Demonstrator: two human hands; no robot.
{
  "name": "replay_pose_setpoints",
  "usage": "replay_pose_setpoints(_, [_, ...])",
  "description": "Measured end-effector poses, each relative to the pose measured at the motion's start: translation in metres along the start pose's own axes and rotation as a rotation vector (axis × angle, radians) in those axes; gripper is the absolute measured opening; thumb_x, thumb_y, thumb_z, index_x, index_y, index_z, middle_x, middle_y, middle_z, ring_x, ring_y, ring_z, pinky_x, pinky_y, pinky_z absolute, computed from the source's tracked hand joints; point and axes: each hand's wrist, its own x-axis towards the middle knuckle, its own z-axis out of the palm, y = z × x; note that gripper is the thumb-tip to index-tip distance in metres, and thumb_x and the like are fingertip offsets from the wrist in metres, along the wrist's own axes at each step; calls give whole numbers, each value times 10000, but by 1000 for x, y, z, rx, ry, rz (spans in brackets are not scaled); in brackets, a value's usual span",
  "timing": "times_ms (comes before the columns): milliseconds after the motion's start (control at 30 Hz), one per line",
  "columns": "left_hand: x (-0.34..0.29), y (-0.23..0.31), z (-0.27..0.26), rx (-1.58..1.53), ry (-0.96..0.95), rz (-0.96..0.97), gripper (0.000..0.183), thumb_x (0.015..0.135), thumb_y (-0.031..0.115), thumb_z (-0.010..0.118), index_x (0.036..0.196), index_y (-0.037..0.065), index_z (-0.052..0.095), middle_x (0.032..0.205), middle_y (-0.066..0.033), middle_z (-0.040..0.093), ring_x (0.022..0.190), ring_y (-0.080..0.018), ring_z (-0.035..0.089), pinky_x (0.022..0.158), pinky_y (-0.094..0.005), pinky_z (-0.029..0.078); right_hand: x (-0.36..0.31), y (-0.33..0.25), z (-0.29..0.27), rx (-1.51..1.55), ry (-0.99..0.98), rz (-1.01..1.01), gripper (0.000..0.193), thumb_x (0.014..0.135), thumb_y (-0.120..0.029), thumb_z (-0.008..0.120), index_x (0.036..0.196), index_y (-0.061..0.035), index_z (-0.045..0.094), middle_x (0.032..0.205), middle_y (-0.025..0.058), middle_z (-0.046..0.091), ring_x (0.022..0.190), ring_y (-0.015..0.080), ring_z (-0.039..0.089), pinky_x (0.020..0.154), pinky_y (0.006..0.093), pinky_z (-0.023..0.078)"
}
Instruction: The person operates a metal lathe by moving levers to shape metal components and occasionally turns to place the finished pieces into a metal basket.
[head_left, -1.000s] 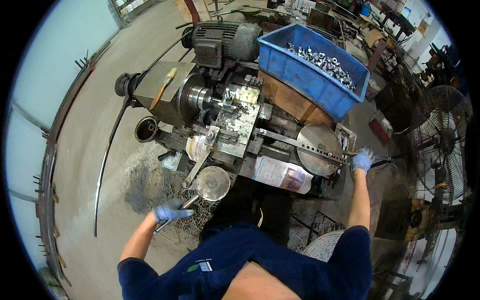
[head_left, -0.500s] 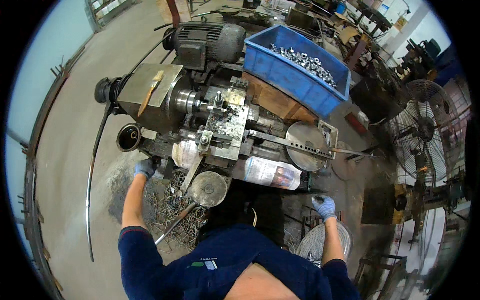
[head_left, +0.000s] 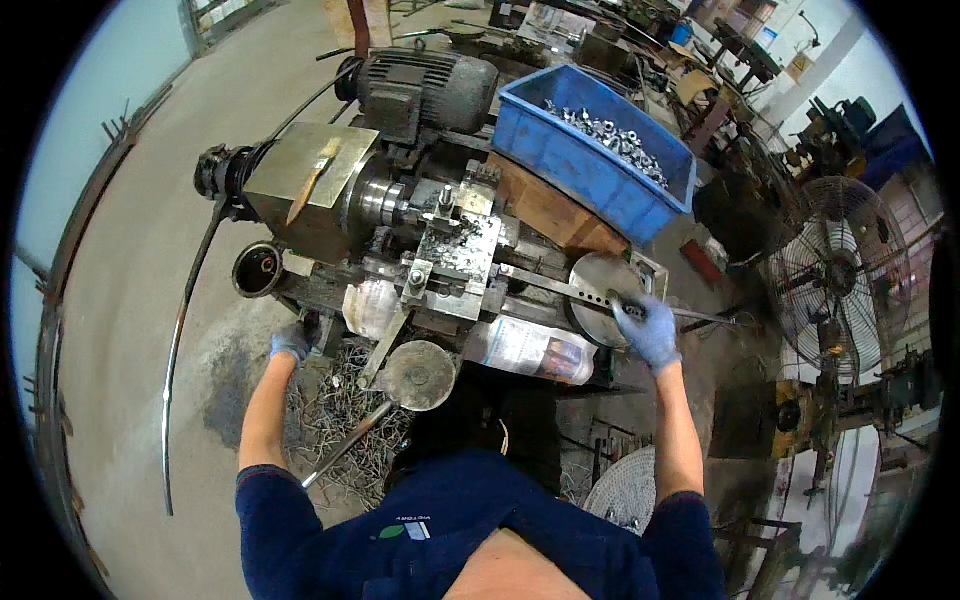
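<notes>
My left hand (head_left: 291,342), in a grey-blue glove, is at the left end of the machine bed below a round dark pot (head_left: 257,270). Its fingers curl around a dark part there that I cannot make out. My right hand (head_left: 648,330), gloved alike, is closed over a flat perforated metal bar (head_left: 560,283) that runs out from the lathe's tool slide (head_left: 458,250). Beneath that bar lies a round metal disc (head_left: 597,318). Shiny chips cover the slide beside the chuck (head_left: 378,200).
A blue crate (head_left: 590,160) of small metal parts stands behind the lathe. On the headstock lies a brush (head_left: 312,185). A round plate (head_left: 420,377) with a rod handle sits in front, above metal shavings (head_left: 345,430). A large fan (head_left: 840,270) stands at right.
My right hand has risen from beside the round tray at lower right to the perforated bar. My left hand has stayed in place. The view has shifted slightly.
</notes>
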Motion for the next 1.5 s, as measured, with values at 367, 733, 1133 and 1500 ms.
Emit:
replay_pose_setpoints(367, [-123,-144,-194,-125,710,-276,386,871,421,524,1060,102,630,906,-194,654,852,-349,630,741,-429,492,126,-261,115,-540,-340,-748,529,740,-516,552,973,-61,690,1021,175,630,1033,318,540,1061,523,205])
replay_pose_setpoints(733, [-181,-94,-110,-192,506,-213,401,714,406,673,842,30,617,824,-182,639,802,-358,609,702,-422,471,133,-271,146,-549,-469,-672,501,740,-459,593,1043,-68,671,1049,162,645,1063,320,560,1063,486,234])
replay_pose_setpoints(1133, [-126,-113,-111,-829,347,-252,194,776,176,639,843,8,568,607,-90,555,446,-193,561,391,-334,449,172,-165,-10,-495,21,-450,523,814,-573,485,953,-113,692,915,171,634,854,304,606,883,418,420])
replay_pose_setpoints(1500, [-121,-125,-110,-940,366,-110,235,798,209,670,864,13,559,569,-47,508,412,-145,510,375,-284,414,68,-58,-1,-2,134,-348,501,746,-468,650,1064,-81,654,1204,209,547,1089,357,532,953,424,411])
